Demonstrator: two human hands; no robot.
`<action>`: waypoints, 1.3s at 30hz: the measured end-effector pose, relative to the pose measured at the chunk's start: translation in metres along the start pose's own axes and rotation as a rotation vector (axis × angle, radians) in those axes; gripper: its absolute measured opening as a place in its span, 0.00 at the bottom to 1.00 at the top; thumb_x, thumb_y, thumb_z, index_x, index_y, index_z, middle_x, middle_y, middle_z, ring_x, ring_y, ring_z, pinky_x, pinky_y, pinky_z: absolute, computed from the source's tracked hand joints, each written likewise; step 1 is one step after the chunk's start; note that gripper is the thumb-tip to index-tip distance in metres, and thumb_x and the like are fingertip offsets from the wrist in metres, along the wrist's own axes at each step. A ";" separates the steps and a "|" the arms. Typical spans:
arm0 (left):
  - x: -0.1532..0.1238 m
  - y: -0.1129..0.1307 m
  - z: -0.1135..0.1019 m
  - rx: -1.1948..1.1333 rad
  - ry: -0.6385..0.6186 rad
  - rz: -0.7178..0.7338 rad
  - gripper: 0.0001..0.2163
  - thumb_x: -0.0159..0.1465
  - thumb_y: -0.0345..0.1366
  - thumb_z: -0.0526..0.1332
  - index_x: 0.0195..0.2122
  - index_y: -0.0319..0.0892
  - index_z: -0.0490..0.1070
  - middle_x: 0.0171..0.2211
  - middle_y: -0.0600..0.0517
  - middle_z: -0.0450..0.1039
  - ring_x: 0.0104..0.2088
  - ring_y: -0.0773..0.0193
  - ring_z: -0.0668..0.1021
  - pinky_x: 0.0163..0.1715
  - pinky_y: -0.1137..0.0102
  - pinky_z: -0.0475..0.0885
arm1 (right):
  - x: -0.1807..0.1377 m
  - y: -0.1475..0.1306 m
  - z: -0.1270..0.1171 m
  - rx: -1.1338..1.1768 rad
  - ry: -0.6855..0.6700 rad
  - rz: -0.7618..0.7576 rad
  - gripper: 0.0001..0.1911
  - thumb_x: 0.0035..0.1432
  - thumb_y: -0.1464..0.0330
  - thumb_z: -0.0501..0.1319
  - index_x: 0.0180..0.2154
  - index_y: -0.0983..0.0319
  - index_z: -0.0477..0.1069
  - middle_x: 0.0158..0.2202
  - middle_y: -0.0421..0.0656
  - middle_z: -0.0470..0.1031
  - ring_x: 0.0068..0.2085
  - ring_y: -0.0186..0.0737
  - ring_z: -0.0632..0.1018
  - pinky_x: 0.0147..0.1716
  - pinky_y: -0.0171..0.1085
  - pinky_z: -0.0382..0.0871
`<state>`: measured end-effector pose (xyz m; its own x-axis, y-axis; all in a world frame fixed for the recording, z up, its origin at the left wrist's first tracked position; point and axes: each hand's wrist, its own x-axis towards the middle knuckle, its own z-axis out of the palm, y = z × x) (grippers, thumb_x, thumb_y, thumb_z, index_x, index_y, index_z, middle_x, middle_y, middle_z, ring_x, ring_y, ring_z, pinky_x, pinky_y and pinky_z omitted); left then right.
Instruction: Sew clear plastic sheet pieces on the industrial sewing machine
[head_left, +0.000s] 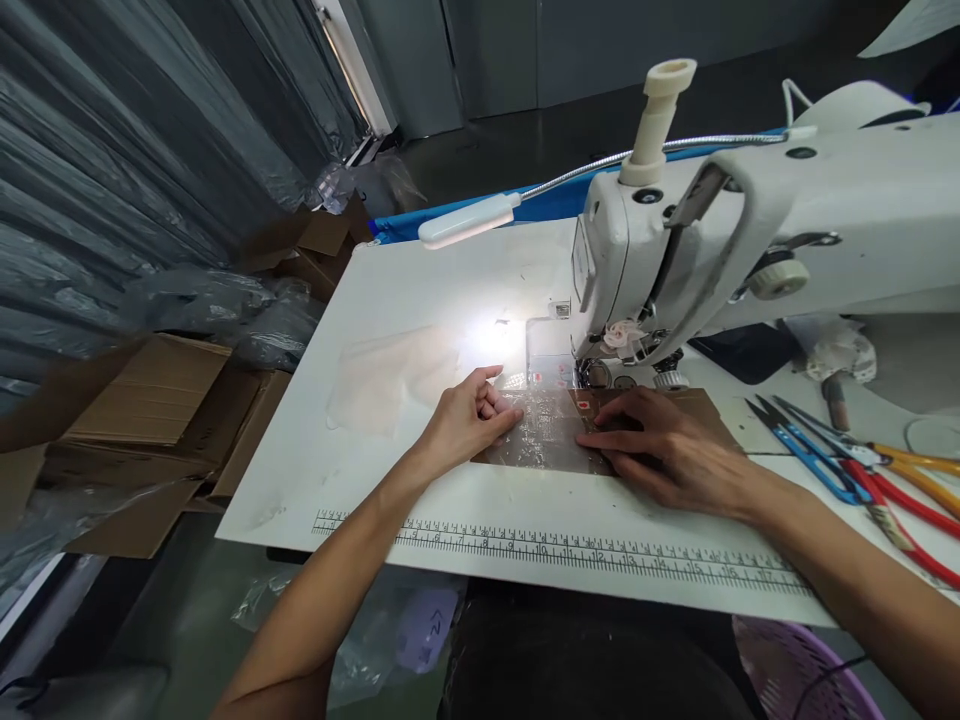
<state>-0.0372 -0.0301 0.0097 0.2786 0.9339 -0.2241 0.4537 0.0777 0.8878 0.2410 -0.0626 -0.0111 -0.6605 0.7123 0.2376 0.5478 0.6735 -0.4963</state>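
A clear plastic sheet (547, 425) lies over a flat brown piece (701, 408) on the white sewing table, in front of the sewing machine's needle area (589, 370). My left hand (466, 420) is closed at the sheet's left edge, thumb and curled fingers pinching it. Fingers stretched out, my right hand (660, 445) rests on the brown piece right of the sheet, fingertips touching the sheet's right side. Small red-and-white marks show close to the presser foot. The brown piece is partly hidden under my right hand.
At right lie blue-handled snips (817, 455) and scissors with red and orange handles (892, 470). A lit lamp (469, 220) hangs over the table (300, 400). A ruler strip (555, 548) runs along the front edge. Cardboard boxes (150, 400) stand left; a purple basket (810, 670) sits below.
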 end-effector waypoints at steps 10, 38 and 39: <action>0.001 -0.002 0.001 -0.005 -0.002 0.007 0.29 0.59 0.42 0.67 0.60 0.43 0.60 0.32 0.53 0.73 0.24 0.70 0.75 0.21 0.74 0.72 | 0.000 0.005 0.003 -0.010 0.003 -0.013 0.17 0.62 0.69 0.56 0.50 0.53 0.74 0.48 0.47 0.70 0.50 0.45 0.72 0.50 0.49 0.67; 0.048 0.019 0.029 1.236 -0.083 0.968 0.17 0.71 0.39 0.48 0.51 0.34 0.70 0.53 0.40 0.68 0.39 0.57 0.71 0.37 0.62 0.61 | 0.005 -0.002 0.017 -0.246 0.146 0.010 0.16 0.63 0.71 0.54 0.51 0.59 0.71 0.48 0.53 0.70 0.48 0.52 0.72 0.43 0.53 0.73; 0.052 0.020 0.028 1.224 -0.085 0.958 0.18 0.71 0.39 0.47 0.51 0.34 0.69 0.53 0.40 0.69 0.39 0.57 0.71 0.37 0.62 0.61 | 0.006 -0.002 0.017 -0.257 0.160 0.017 0.16 0.63 0.71 0.54 0.51 0.60 0.70 0.48 0.54 0.70 0.48 0.52 0.73 0.43 0.52 0.74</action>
<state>0.0099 0.0103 0.0051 0.8838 0.4415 0.1549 0.4621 -0.8757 -0.1404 0.2271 -0.0630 -0.0229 -0.5719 0.7322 0.3697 0.6838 0.6746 -0.2782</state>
